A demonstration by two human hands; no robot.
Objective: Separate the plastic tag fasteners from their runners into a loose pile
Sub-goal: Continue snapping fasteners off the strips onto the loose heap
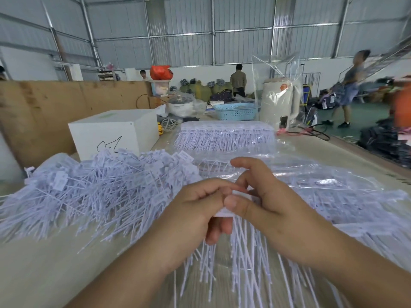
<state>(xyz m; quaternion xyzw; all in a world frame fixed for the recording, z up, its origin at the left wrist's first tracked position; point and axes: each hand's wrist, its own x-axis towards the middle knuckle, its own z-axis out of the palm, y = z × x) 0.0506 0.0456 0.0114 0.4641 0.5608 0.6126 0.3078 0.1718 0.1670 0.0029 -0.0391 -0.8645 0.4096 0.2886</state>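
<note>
Both hands meet near the camera: left hand (pixel 200 205) and right hand (pixel 264 196) each pinch one fastener strip (pixel 224 213), stems hanging toward the counter (pixel 55 263); loose pile (pixel 100 185) lies left, nearer the left grip.

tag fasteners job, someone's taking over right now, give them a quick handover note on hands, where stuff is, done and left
Left hand and right hand both grip one held strip of fasteners, stems hanging down toward the table.
Loose pile: large, on the table left of the hands.
Stacked strips: neat block farther back on the table.
More strips in clear plastic bags lie to the right.
Done: a big share already lies loose.
Left: the held strip, the stacked strips, the bagged strips.
</note>
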